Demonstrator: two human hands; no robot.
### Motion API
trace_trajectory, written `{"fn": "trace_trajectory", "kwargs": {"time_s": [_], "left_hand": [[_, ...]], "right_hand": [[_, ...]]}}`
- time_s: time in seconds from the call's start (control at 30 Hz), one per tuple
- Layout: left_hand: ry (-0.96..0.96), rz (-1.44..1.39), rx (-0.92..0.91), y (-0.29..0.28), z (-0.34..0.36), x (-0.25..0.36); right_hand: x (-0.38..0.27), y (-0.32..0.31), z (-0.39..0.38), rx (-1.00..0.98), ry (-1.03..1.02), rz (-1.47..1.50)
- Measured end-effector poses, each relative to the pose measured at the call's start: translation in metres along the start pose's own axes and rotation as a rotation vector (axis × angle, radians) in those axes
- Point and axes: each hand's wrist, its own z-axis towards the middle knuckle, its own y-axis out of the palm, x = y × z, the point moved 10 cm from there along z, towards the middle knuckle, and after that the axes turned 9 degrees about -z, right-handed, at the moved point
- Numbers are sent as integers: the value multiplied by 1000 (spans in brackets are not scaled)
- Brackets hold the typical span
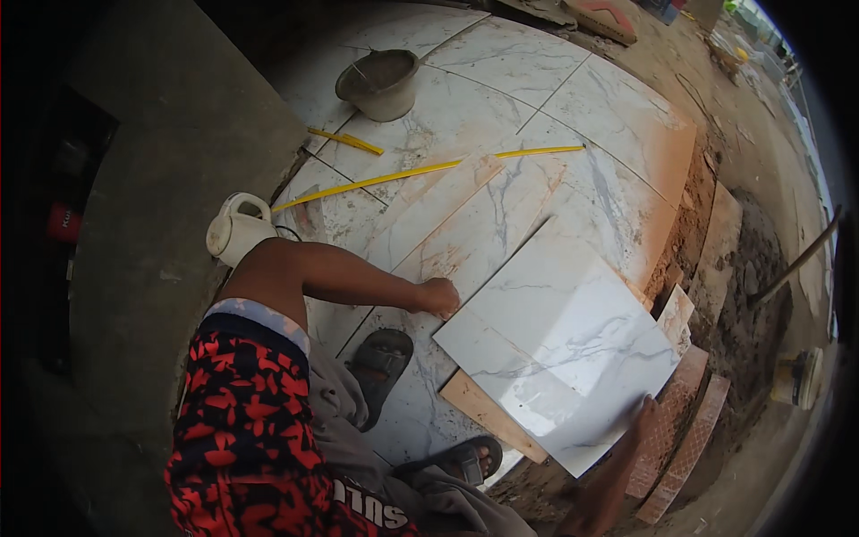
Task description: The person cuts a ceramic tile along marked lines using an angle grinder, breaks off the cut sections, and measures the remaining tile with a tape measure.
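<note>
A large glossy white tile [555, 340] with grey veins lies at an angle in front of me, over a brown-edged tile [492, 416]. My right hand [642, 416] grips its near right edge, the fingers partly hidden. Beside the tile's left corner, my left hand [438, 297] is closed in a fist low over the floor; what it holds, if anything, I cannot make out. Beyond that hand lie narrow cut tile strips [429, 219], dusted with orange dirt. A long yellow tape-like strip [403, 174] stretches across the floor past them.
A grey mortar bucket [383, 89] stands at the back on the tiled floor [501, 63]. A short yellow tool [349, 140] lies near it. By the left wall stands a white handled container [240, 228]. Reddish patterned pavers [684, 447] and dug soil [761, 268] border the right side.
</note>
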Motion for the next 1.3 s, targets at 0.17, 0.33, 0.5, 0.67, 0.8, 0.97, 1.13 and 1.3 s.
{"fn": "trace_trajectory", "kwargs": {"time_s": [0.17,0.33,0.5,0.67,0.8,0.97,1.13,1.3], "left_hand": [[248,332,702,-199,-5,101],[87,465,888,-328,13,49],[73,478,925,-338,29,48],[159,433,792,-371,45,46],[156,599,812,-388,48,59],[227,562,712,-361,69,82],[347,922,691,-314,94,148],[331,692,698,-291,130,177]], "right_hand": [[-14,-21,-59,-25,-171,365],[-83,-11,-182,-66,-102,91],[-83,11,-239,-58,60,-126],[-122,42,-220,-56,1,-167],[-152,55,-194,-80,-30,-168],[-210,99,-166,-198,-287,-321],[-251,121,-154,-235,-446,-357],[-244,129,-152,-236,-433,-303]]}}
